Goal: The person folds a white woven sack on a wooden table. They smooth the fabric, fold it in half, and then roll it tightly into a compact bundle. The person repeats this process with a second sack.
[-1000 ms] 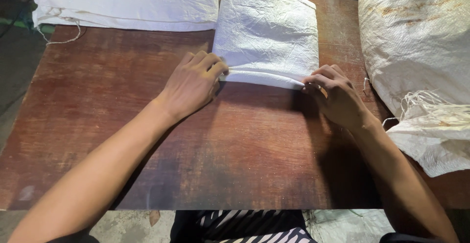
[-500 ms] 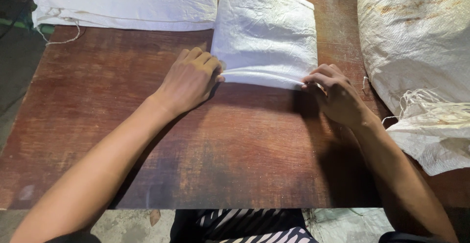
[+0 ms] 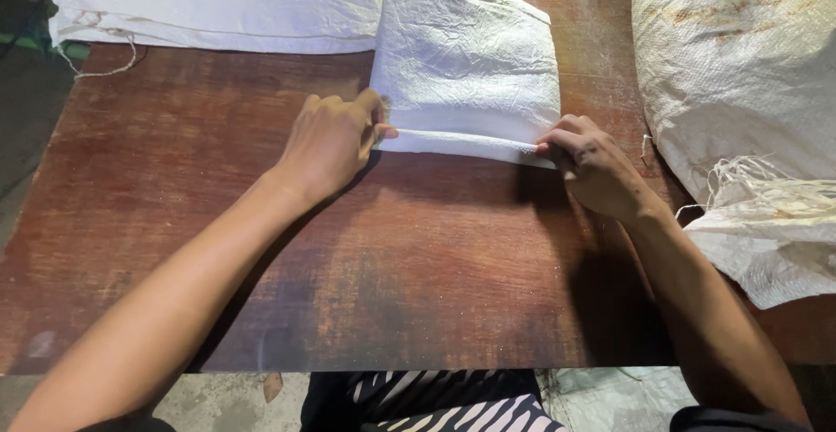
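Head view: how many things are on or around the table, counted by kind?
White woven sacks: 3, namely the folded sack pinched at its near edge by the left hand and right hand, the flat sack at the far left, and the bulky sack at right.
Wooden table: 1
Total: 4

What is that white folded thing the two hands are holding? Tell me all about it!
The folded white sack looks like woven plastic cloth, crinkled and a bit shiny. It lies flat on the brown wooden table, folded into a tall rectangle with layered edges along the near side. The left hand pinches its near left corner, and the right hand pinches its near right corner. Its far end reaches the table's back edge.
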